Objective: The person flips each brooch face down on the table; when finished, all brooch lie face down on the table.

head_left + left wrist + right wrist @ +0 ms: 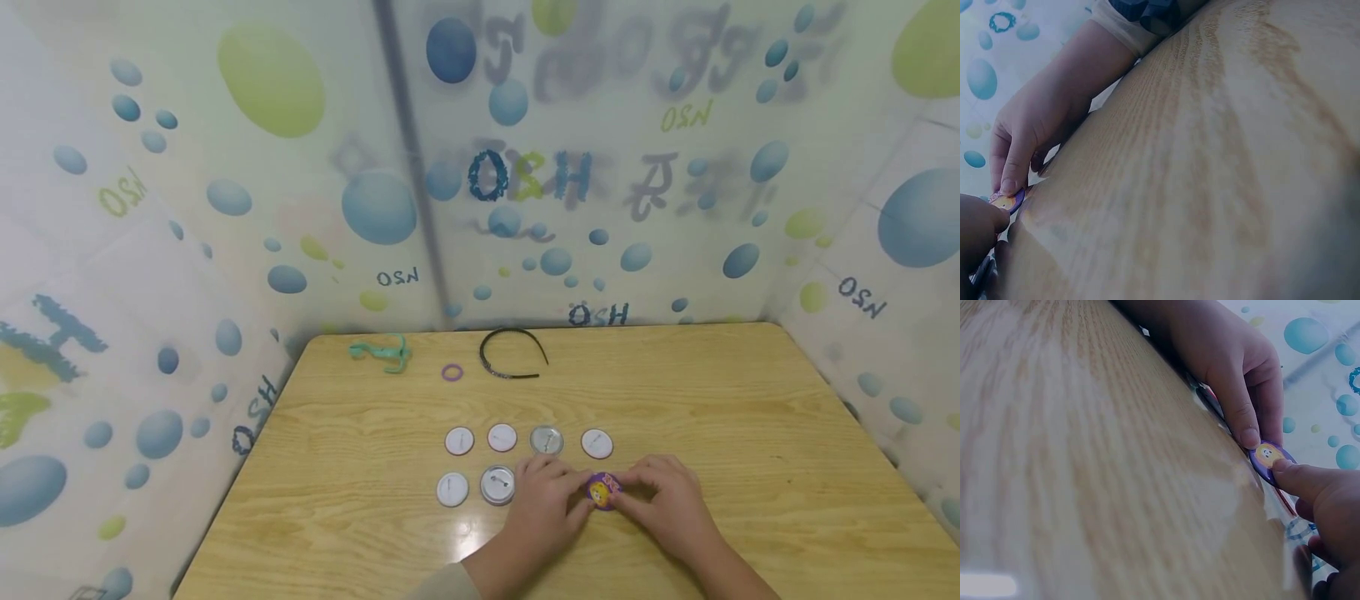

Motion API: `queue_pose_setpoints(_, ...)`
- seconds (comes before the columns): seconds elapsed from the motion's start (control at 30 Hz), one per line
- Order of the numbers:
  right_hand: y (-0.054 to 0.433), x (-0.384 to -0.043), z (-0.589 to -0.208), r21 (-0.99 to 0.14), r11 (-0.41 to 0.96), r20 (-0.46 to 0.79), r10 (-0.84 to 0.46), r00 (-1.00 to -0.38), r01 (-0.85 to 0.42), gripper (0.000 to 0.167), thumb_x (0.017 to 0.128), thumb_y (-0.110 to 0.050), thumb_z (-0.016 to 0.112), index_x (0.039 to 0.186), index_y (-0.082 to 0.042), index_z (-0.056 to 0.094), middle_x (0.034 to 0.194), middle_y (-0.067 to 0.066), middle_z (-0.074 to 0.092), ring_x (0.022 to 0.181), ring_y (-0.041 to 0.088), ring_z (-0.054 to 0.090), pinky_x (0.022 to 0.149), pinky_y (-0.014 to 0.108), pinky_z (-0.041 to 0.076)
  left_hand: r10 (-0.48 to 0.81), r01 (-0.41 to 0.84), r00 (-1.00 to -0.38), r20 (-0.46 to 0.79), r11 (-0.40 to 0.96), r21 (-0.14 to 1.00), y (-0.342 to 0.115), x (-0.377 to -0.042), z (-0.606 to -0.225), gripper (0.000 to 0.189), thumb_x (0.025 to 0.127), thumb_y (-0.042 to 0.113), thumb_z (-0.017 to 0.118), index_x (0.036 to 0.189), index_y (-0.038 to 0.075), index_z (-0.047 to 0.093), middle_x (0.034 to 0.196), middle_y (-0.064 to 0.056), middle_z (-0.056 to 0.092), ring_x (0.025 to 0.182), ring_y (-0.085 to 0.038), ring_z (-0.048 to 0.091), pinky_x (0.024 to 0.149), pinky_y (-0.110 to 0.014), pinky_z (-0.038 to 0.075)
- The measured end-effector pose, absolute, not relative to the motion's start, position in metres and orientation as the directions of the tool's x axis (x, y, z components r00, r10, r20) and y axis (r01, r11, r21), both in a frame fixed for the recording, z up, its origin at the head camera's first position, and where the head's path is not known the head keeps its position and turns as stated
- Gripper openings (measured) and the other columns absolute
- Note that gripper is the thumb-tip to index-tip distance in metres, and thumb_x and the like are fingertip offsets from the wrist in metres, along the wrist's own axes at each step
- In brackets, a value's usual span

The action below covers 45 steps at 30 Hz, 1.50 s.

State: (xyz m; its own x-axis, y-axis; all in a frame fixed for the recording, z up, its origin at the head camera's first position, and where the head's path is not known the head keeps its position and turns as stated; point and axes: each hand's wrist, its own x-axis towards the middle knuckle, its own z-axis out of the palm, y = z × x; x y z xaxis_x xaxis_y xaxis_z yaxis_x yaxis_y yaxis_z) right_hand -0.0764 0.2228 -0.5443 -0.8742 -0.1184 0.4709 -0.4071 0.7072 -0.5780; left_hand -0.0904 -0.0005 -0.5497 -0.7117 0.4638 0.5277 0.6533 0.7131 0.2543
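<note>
A round purple button badge point(602, 492) with a yellow cartoon character faces up between my two hands. My left hand point(543, 504) pinches its left edge with thumb and fingers, and my right hand point(670, 506) pinches the right edge. In the right wrist view, both thumbs lie against the badge point(1266, 453). Just beyond my left hand is a silver-backed badge point(547, 440), pin side up. A thicker-looking silver-rimmed badge point(498, 485) lies left of that hand, partly covered by it. Further left is a white-backed badge point(452, 489).
White-backed badges point(459, 441), point(502, 437) and another white-backed badge point(597, 443) share the back row with the silver one. Toward the far edge of the wooden table point(360, 500) lie a teal claw-shaped hair clip point(386, 352), a purple ring point(452, 372) and a black headband point(487, 358).
</note>
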Motion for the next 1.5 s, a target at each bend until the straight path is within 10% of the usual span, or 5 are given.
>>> queue_pose_setpoints(1.5,0.2221,-0.0786,-0.5439,-0.649,0.607,0.513,-0.095,-0.853,-0.458,0.027,0.072,-0.011,0.098,0.082,-0.029,0.082,0.08,-0.025,0.067,0.079,0.004,0.059,0.071,0.017,0.043,0.428,0.65,-0.713,0.555,0.699,0.297,0.0001,-0.092,-0.5496,0.02,0.089,0.03,0.084,0.109,0.026,0.082,0.097,0.016,0.073,0.098,-0.008,0.06,0.089,-0.029,0.04)
